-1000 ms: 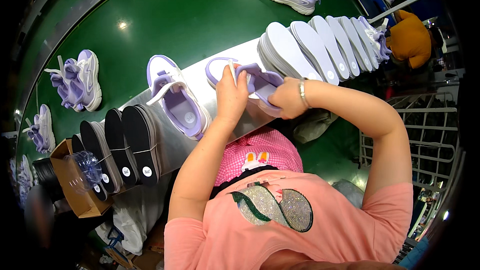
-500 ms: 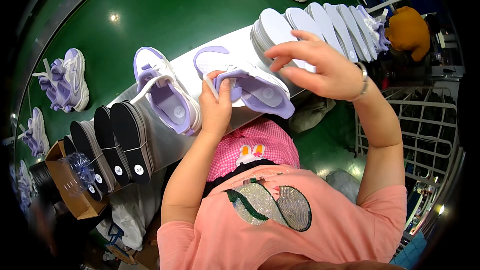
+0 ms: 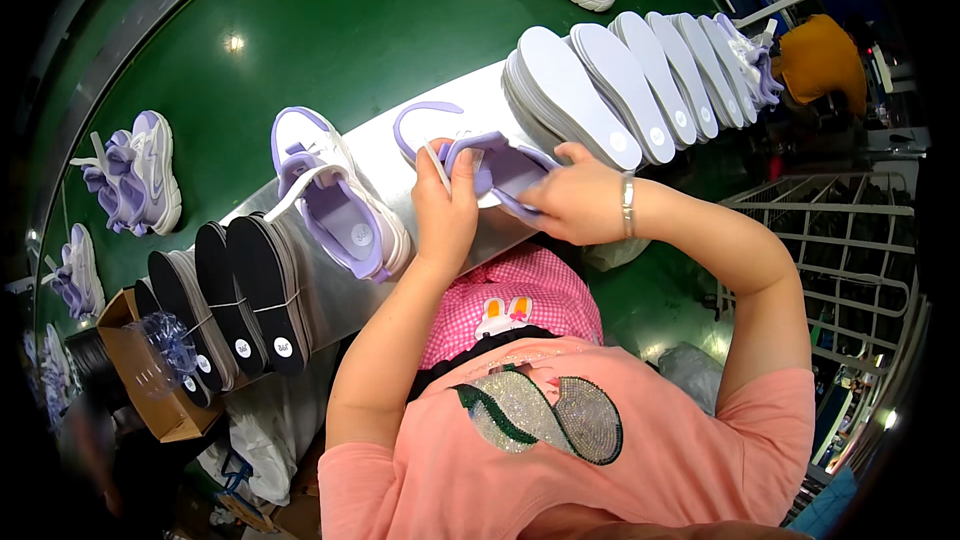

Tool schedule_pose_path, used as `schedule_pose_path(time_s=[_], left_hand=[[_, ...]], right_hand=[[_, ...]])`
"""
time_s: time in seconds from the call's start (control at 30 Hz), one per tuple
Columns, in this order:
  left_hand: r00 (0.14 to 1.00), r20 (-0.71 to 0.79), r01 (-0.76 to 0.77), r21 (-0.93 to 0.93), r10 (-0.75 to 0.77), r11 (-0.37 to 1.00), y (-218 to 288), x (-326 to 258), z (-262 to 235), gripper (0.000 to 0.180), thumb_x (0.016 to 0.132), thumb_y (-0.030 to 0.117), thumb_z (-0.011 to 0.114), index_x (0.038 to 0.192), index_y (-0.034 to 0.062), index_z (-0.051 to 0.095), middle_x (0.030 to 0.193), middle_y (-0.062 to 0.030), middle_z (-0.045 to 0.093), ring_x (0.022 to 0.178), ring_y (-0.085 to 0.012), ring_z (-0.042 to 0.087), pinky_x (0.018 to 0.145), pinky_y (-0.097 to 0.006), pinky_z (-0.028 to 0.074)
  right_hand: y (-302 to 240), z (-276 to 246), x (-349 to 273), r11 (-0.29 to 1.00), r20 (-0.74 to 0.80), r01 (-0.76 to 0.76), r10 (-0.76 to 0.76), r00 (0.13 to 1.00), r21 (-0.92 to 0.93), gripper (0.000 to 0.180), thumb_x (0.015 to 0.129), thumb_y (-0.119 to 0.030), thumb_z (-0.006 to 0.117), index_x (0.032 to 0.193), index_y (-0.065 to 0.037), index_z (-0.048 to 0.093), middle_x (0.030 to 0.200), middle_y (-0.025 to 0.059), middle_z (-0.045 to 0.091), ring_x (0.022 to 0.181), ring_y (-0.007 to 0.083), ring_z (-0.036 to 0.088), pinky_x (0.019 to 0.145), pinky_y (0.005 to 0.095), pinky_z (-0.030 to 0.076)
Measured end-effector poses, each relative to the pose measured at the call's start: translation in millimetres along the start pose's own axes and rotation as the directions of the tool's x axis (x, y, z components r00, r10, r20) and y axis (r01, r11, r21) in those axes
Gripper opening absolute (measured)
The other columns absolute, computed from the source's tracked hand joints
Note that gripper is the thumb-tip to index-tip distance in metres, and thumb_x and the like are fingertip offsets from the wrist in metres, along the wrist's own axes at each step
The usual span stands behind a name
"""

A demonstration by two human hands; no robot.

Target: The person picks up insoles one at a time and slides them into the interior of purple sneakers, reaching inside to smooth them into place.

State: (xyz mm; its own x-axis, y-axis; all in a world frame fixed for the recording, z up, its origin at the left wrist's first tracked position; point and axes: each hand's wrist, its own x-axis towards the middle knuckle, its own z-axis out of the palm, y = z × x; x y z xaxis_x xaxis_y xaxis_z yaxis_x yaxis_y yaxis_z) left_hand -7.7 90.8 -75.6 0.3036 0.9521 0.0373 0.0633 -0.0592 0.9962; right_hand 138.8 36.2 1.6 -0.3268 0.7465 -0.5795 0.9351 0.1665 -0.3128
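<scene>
A white and lavender sneaker (image 3: 515, 168) lies on the metal ledge in front of me, its opening turned toward me. My left hand (image 3: 445, 202) grips it by the tongue and the near side of the collar, thumb on the lavender lining. At the heel end, my right hand (image 3: 582, 202) is closed on the collar, with fingertips partly hidden at the opening. Just left of my left hand rests a matching sneaker (image 3: 345, 210), with a grey insole visible inside it. Stacks of pale grey insoles (image 3: 568, 90) lie beyond my right hand.
Bundles of black insoles (image 3: 255, 285) lean along the left of the ledge (image 3: 345, 315), beside a cardboard box (image 3: 160, 395) holding clear plastic. More sneakers (image 3: 130, 175) stand on the green belt (image 3: 330, 20). A white wire rack (image 3: 830, 240) is at the right.
My right hand has come down from above the grey insoles to the sneaker's heel collar and closed there. My left hand keeps its grip on the tongue.
</scene>
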Motion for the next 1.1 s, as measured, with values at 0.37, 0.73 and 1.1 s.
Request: schedule_pose_path(time_s=[0.37, 0.73, 1.1], left_hand=[[0.999, 0.024, -0.037, 0.033, 0.036, 0.999, -4.5, 14.9, 5.8, 0.023, 0.085, 0.019, 0.048, 0.094, -0.0020, 0.046, 0.076, -0.0187, 0.059, 0.067, -0.0286, 0.059, 0.058, -0.034, 0.044], [0.997, 0.040, -0.067, 0.066, 0.065, 0.996, -7.1, 12.7, 5.2, 0.021, 0.084, 0.018, 0.049, 0.094, -0.0002, 0.046, 0.076, -0.0202, 0.058, 0.068, -0.0334, 0.058, 0.058, -0.036, 0.045], [0.998, 0.058, -0.037, 0.062, 0.034, 0.997, -7.5, 13.1, 3.3, 0.021, 0.083, 0.018, 0.049, 0.093, -0.0003, 0.046, 0.075, -0.0212, 0.057, 0.069, -0.0354, 0.058, 0.060, -0.038, 0.044]], right_hand=[[-7.1, 15.7, 40.2, 0.987, -0.219, -0.070, 0.037, 0.975, -0.146, 0.012, 0.069, -0.010, 0.054, 0.078, -0.001, 0.055, 0.081, 0.0161, 0.057, 0.073, 0.0295, 0.059, 0.062, 0.0363, 0.047], [0.3, 14.8, 54.2, 0.946, 0.006, -0.264, 0.270, 0.963, -0.187, 0.025, 0.077, -0.025, 0.049, 0.077, -0.006, 0.064, 0.077, 0.0116, 0.063, 0.074, 0.0244, 0.061, 0.066, 0.0325, 0.047], [-3.6, 12.4, 52.3, 0.933, 0.055, -0.289, 0.307, 0.950, -0.216, 0.029, 0.078, -0.031, 0.049, 0.076, -0.006, 0.065, 0.078, 0.0102, 0.063, 0.075, 0.0233, 0.061, 0.067, 0.0314, 0.047]])
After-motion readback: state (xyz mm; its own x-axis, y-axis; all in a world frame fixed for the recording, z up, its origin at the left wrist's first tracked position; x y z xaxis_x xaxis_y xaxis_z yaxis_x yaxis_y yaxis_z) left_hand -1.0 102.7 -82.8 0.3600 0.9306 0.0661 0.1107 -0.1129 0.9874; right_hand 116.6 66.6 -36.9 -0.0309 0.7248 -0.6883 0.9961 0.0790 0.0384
